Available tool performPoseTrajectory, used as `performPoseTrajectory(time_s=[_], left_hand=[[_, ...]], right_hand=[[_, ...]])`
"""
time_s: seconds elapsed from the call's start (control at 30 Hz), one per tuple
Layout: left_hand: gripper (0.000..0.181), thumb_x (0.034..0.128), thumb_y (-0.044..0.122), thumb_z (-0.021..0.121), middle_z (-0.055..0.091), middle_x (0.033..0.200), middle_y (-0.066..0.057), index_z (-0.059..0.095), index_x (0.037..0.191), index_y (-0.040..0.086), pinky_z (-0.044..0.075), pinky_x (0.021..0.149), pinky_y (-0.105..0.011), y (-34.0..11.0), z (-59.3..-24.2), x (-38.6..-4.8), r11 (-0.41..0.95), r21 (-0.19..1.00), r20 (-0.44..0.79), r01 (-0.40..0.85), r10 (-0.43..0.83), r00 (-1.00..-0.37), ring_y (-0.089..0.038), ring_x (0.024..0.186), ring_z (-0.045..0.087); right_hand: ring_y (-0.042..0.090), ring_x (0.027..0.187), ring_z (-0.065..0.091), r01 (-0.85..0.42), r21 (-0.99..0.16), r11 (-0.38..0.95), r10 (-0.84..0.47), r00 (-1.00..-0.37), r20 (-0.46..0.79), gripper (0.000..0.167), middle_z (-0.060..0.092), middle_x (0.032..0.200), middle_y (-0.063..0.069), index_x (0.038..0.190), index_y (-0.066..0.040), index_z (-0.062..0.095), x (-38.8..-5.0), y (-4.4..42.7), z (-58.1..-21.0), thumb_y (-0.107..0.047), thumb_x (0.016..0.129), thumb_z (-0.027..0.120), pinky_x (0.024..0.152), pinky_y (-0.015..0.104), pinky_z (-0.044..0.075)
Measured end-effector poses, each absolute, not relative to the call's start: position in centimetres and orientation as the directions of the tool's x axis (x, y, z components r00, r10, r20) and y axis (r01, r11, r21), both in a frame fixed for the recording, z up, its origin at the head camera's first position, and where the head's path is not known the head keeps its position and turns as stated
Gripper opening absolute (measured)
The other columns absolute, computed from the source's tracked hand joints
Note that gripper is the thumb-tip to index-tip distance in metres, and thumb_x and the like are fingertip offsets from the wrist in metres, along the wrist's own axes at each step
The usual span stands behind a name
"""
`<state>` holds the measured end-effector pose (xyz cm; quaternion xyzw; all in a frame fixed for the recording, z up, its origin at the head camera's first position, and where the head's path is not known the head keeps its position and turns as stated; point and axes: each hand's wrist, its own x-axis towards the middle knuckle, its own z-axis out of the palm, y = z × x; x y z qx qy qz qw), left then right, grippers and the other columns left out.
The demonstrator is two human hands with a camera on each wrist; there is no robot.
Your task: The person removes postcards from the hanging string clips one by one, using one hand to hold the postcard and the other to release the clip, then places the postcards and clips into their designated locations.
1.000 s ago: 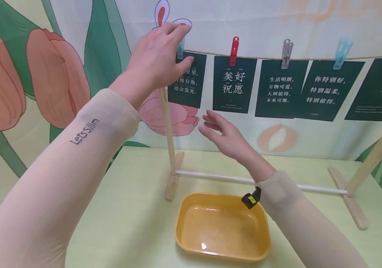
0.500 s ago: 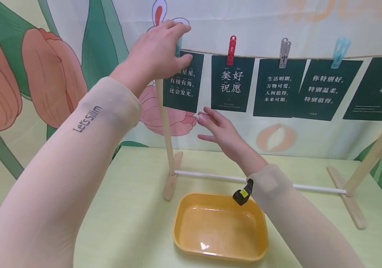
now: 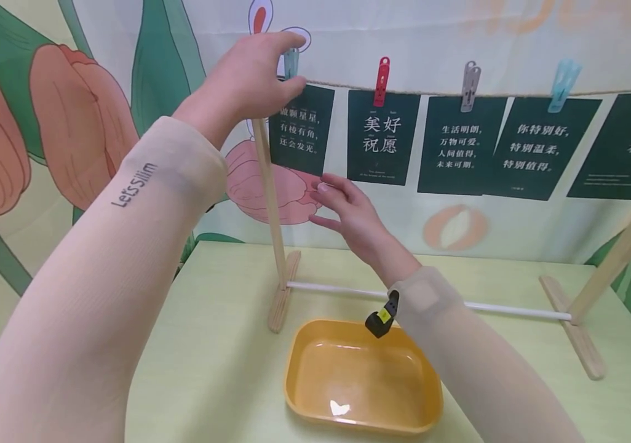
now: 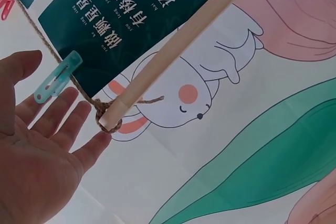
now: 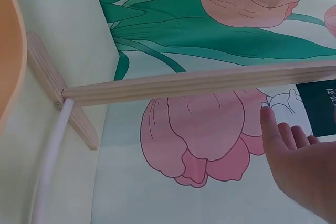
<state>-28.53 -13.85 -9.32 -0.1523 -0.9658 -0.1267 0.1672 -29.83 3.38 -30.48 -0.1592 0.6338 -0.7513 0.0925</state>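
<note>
A light blue clothespin (image 3: 291,63) fastens a dark green printed card (image 3: 300,132) to a twine line, at its left end. My left hand (image 3: 251,77) is at this clothespin, thumb in front and fingers beyond. In the left wrist view the fingers of that hand (image 4: 44,166) are spread and rather straight, and the thumb stands apart from the clothespin (image 4: 56,80). Just under the card's lower edge is my right hand (image 3: 354,215), fingers loosely extended and holding nothing. Whether its fingertips touch the card cannot be told.
Several more cards hang to the right, under a red clothespin (image 3: 382,82), a grey one (image 3: 470,86) and blue ones. A wooden post (image 3: 271,203) and white crossbar (image 3: 343,289) belong to the rack. In front stands a yellow tray (image 3: 299,394) on the table.
My left hand has shifted slightly left, and more of the blue clothespin shows. The right hand has moved left, to below the leftmost card. That card has swung a little.
</note>
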Motion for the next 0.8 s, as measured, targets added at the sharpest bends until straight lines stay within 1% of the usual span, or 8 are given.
performPoseTrajectory(time_s=[0.07,0.2,0.3,0.43,0.57,0.7,0.8], left_hand=[[0.063,0.1102,0.031,0.054,0.048,0.164,-0.010,0.034,0.169,0.024,0.043,0.120,-0.046,-14.0,-9.4,-28.6,0.914,0.220,0.369,0.342,0.247,-0.896,-0.032,0.144,0.050],[0.060,0.1105,0.028,0.054,0.047,0.166,-0.008,0.038,0.168,0.023,0.043,0.120,-0.043,-14.2,-9.6,-28.6,0.899,0.249,0.387,0.360,0.248,-0.888,-0.029,0.148,0.048],[0.058,0.1106,0.028,0.053,0.045,0.167,-0.006,0.040,0.167,0.022,0.042,0.121,-0.041,-14.4,-9.6,-28.6,0.892,0.260,0.403,0.369,0.247,-0.881,-0.027,0.152,0.045],[0.056,0.1109,0.028,0.052,0.046,0.167,-0.005,0.042,0.166,0.023,0.040,0.122,-0.040,-14.7,-9.6,-28.7,0.884,0.281,0.418,0.374,0.238,-0.877,-0.025,0.153,0.043],[0.054,0.1119,0.028,0.050,0.047,0.167,-0.005,0.043,0.165,0.023,0.039,0.123,-0.039,-14.7,-9.7,-28.8,0.878,0.300,0.422,0.374,0.230,-0.877,-0.025,0.153,0.042],[0.052,0.1131,0.028,0.050,0.048,0.166,-0.006,0.045,0.164,0.021,0.039,0.123,-0.039,-14.7,-9.6,-28.9,0.874,0.309,0.428,0.376,0.225,-0.875,-0.025,0.153,0.042],[0.050,0.1131,0.028,0.050,0.050,0.164,-0.006,0.048,0.163,0.021,0.040,0.122,-0.039,-14.8,-9.5,-28.9,0.869,0.319,0.432,0.378,0.222,-0.874,-0.025,0.152,0.044]], right_hand=[[0.023,0.145,0.054,-0.047,-0.977,-0.208,-0.325,-0.939,0.114,0.054,0.053,0.160,0.009,0.160,-0.009,0.039,-29.9,3.0,-30.5,-0.025,0.112,0.058,0.111,0.047,0.052],[0.023,0.142,0.057,-0.013,-0.964,-0.267,-0.300,-0.949,0.096,0.052,0.054,0.159,0.010,0.156,-0.009,0.040,-30.2,2.5,-30.6,-0.024,0.111,0.061,0.113,0.048,0.051],[0.021,0.139,0.059,0.022,-0.946,-0.323,-0.285,-0.956,0.075,0.048,0.058,0.155,0.008,0.152,-0.011,0.042,-30.4,2.0,-30.6,-0.024,0.110,0.062,0.114,0.046,0.050],[0.023,0.138,0.059,0.055,-0.907,-0.417,-0.267,-0.961,0.064,0.040,0.060,0.152,0.010,0.144,-0.013,0.046,-30.6,1.5,-30.7,-0.021,0.109,0.064,0.113,0.044,0.051],[0.022,0.136,0.062,0.081,-0.867,-0.492,-0.259,-0.964,0.057,0.036,0.062,0.151,0.010,0.138,-0.016,0.048,-30.7,1.1,-30.8,-0.021,0.108,0.067,0.111,0.042,0.053],[0.024,0.138,0.062,0.096,-0.836,-0.540,-0.255,-0.966,0.053,0.031,0.062,0.151,0.012,0.132,-0.017,0.048,-30.8,0.9,-30.8,-0.020,0.108,0.066,0.111,0.043,0.052],[0.027,0.139,0.061,0.105,-0.820,-0.563,-0.257,-0.965,0.052,0.029,0.066,0.147,0.013,0.130,-0.018,0.049,-30.8,0.9,-30.7,-0.020,0.108,0.067,0.111,0.044,0.053]])
